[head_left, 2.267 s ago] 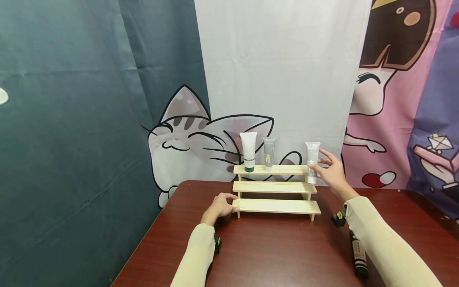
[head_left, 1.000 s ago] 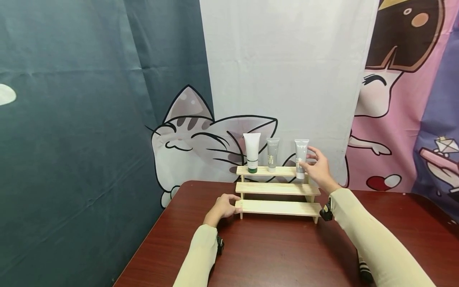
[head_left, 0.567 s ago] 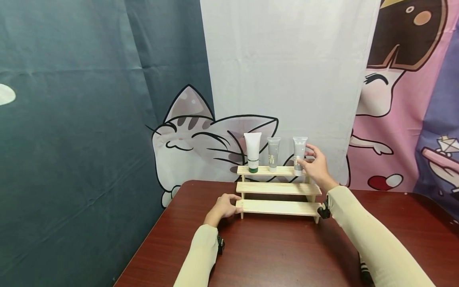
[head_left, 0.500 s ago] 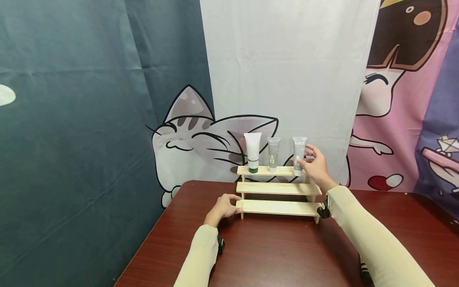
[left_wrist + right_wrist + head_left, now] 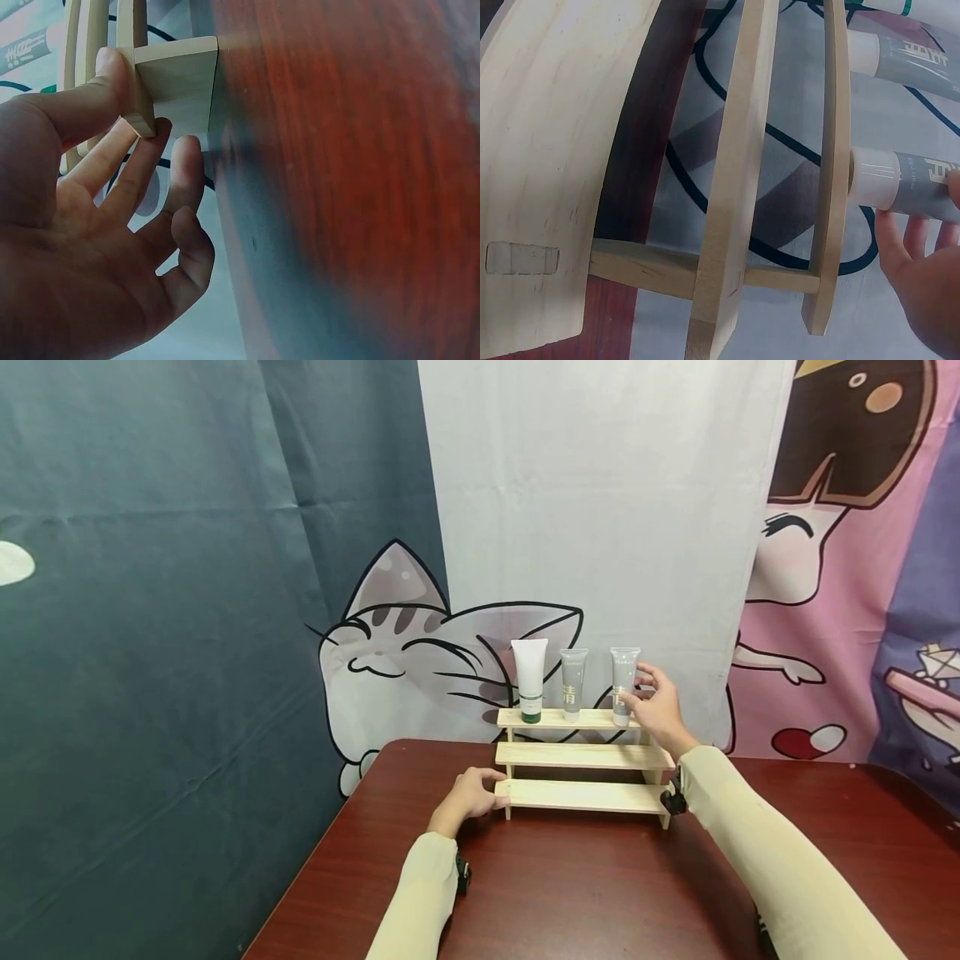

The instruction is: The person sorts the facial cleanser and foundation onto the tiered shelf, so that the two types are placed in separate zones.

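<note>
A three-tier wooden display rack (image 5: 585,755) stands on the table. My left hand (image 5: 471,792) pinches the left end of its lowest shelf; in the left wrist view the thumb (image 5: 112,71) lies on top and fingertips press beneath. My right hand (image 5: 658,703) grips a grey squeeze tube (image 5: 624,677) with a white cap at the right end of the top shelf. In the right wrist view that tube's cap (image 5: 875,178) is right at the shelf's surface. To its left on the same shelf stand a second grey tube (image 5: 573,681) and a taller white tube with a green cap (image 5: 530,677).
The reddish-brown table (image 5: 585,877) extends around the rack. Behind it hangs a printed cloth backdrop (image 5: 600,510) with a cartoon cat. A dark cylindrical thing (image 5: 765,935) lies at the lower right, mostly hidden by my right sleeve.
Since the earliest frame, my right hand has brought the grey tube leftward, from beside the rack onto its top shelf's right end. The left hand keeps its hold on the lowest shelf.
</note>
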